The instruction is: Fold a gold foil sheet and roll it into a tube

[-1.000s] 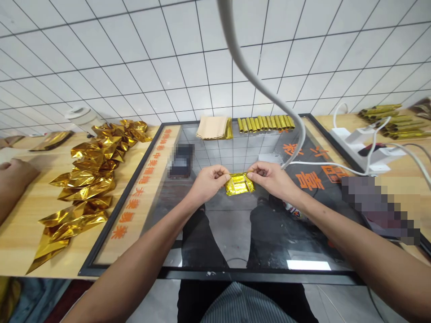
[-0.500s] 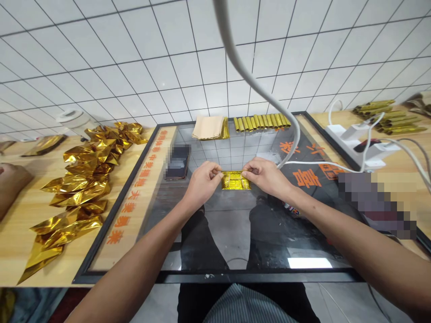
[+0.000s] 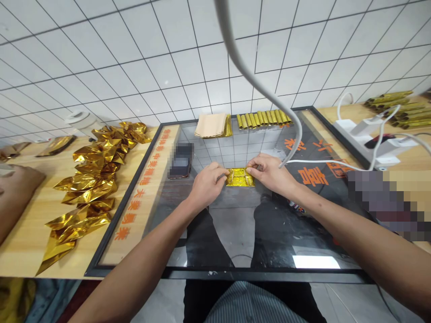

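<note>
A small sheet of gold foil paper with folded edges lies on the dark glass top in front of me. My left hand pinches its upper left corner between thumb and fingers. At the upper right corner, my right hand grips the sheet in the same way. Behind it sit a stack of foil-backed paper sheets and a row of rolled gold paper tubes.
A phone rests at the glass's left. Folded gold foil shapes pile up further left, beside another person's hand. A white cable hangs across the view near a power strip. More gold tubes lie far right.
The view has shifted slightly, moving the scene a little to the right. Both hands keep their hold on the foil paper's upper corners; the other person's hand shows more at the left.
</note>
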